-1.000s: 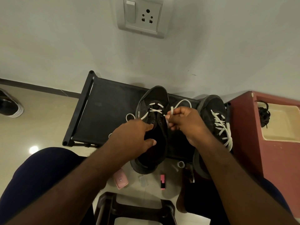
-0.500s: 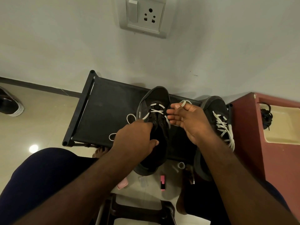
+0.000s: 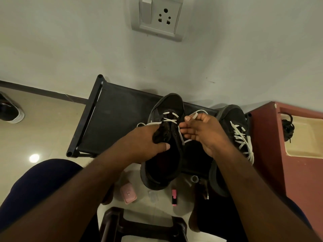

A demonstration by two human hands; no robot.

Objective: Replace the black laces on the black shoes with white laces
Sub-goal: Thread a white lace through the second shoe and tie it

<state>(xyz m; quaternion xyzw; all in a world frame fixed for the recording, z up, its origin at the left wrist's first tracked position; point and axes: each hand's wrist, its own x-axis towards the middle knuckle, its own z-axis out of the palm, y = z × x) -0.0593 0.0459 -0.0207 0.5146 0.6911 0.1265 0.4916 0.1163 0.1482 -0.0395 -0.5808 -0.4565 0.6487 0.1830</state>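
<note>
The half-laced shoe (image 3: 166, 163) and laced shoe (image 3: 232, 117) sit on black rack (image 3: 113, 123)

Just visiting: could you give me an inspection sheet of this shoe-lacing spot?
Surface: black rack, both shoes across it.
Job's things: centre shoe partly laced with white lace; right shoe fully laced white; black laces in cream tray.
Clutter: pink case, pink-black item, dark stool below.
Hands: left hand grips centre shoe; right hand seems to pinch the white lace.
Cables: nothing seen.
Surroundings: wall socket above; another shoe far left.
</note>
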